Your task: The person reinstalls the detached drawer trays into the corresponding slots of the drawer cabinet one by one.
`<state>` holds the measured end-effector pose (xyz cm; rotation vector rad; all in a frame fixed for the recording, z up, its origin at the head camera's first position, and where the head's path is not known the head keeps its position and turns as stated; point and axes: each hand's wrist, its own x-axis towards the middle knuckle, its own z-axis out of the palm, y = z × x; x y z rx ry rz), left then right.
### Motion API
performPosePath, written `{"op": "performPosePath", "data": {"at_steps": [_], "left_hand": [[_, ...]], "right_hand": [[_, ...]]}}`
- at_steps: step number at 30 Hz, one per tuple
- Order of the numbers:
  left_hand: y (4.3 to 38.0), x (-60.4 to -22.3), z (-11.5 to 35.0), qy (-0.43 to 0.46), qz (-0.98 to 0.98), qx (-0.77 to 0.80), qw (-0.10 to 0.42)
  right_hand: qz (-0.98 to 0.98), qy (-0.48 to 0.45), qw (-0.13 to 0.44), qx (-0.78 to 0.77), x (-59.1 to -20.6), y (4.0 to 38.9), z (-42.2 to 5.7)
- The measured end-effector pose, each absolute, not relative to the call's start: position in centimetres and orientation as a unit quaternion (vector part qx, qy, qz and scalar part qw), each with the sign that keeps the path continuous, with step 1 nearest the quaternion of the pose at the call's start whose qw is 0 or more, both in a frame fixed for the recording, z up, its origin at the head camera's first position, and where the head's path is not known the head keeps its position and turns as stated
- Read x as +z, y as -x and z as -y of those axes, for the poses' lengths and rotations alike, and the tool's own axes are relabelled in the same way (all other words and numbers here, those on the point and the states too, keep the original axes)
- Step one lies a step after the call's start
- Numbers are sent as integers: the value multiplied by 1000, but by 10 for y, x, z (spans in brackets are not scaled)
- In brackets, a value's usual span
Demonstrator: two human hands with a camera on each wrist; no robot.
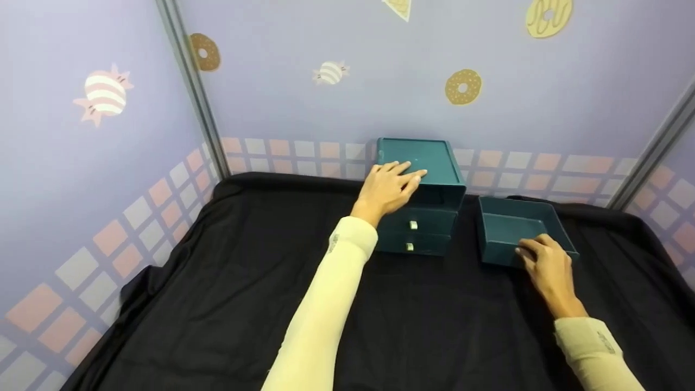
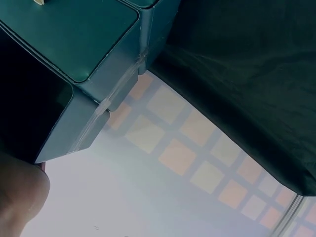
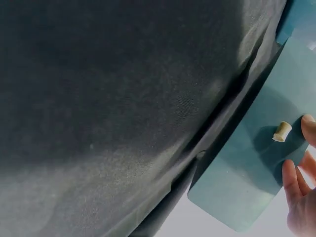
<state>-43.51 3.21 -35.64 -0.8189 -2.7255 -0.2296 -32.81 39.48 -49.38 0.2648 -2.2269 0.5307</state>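
Observation:
A dark teal drawer cabinet (image 1: 415,214) stands at the back wall, its top compartment an open hollow above two drawers with small pale knobs. My left hand (image 1: 388,184) rests on the cabinet's top panel, fingers spread. A pulled-out teal drawer (image 1: 491,251) lies to the right of the cabinet, its inside bare. My right hand (image 1: 548,263) is at that drawer's front wall, fingers loosely bent over the upper edge. In the right wrist view, its fingertips (image 3: 290,175) lie beside the pale knob (image 3: 282,132), apart from it.
Black cloth (image 1: 228,304) covers the table, rumpled along the edges. Patterned wall panels (image 1: 326,108) enclose the left, back and right sides, with metal posts (image 1: 193,87) at the corners. Clear tape (image 2: 103,106) runs down the cabinet's side in the left wrist view.

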Motion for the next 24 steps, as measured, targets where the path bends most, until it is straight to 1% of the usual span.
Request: {"op": "performPosePath", "data": {"at_steps": [5,18,24], "left_hand": [[435,-356,-34,289,945,-79,132],[437,-357,-30,281,946,-89,134],[434,-354,-31,292,941,-95,139]], "right_hand": [[881,-119,411,203,-490,316,-392],[873,-160,426,175,-474,292,-380],[872,-165,427,171,-467,277,-373]]}}
